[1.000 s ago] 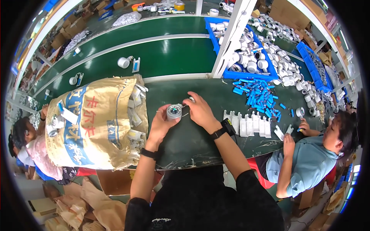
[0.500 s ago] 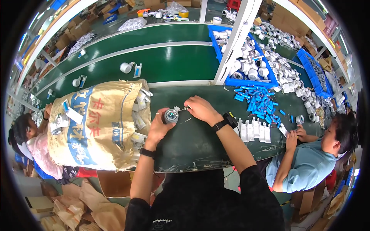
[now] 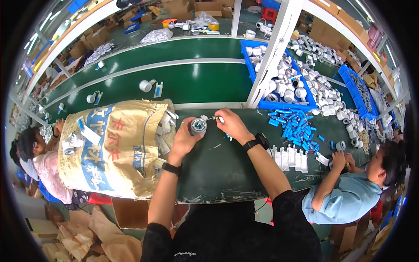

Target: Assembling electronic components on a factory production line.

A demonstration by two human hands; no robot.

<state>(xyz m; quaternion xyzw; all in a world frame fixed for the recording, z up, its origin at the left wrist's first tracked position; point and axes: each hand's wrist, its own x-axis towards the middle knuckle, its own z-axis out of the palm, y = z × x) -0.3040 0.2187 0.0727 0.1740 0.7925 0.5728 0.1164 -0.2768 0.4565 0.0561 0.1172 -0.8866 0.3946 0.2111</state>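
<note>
My left hand (image 3: 187,139) is closed around a round grey-white camera-like housing (image 3: 198,126), whose glassy lens face points up. A small white tab (image 3: 204,117) juts from its upper right side. Close beside that, my right hand (image 3: 234,127) pinches a small white piece (image 3: 221,119) with a thin dark stem reaching to the housing. What this piece is cannot be made out. A bit of blue (image 3: 228,137) shows below the right fingers. Both hands are over the dark green table (image 3: 214,174).
Left stands a big woven sack (image 3: 118,148) of white plastic parts. Right lie blue battery cells (image 3: 292,126), white brackets (image 3: 290,159) and a blue crate (image 3: 286,105) of white housings. A white post (image 3: 270,56) rises ahead. Co-workers sit at right (image 3: 340,192) and left (image 3: 46,163).
The view has shifted slightly, so the scene sits lower. My right fingers have turned, and a white piece and a bit of blue now show there. My left hand keeps its hold.
</note>
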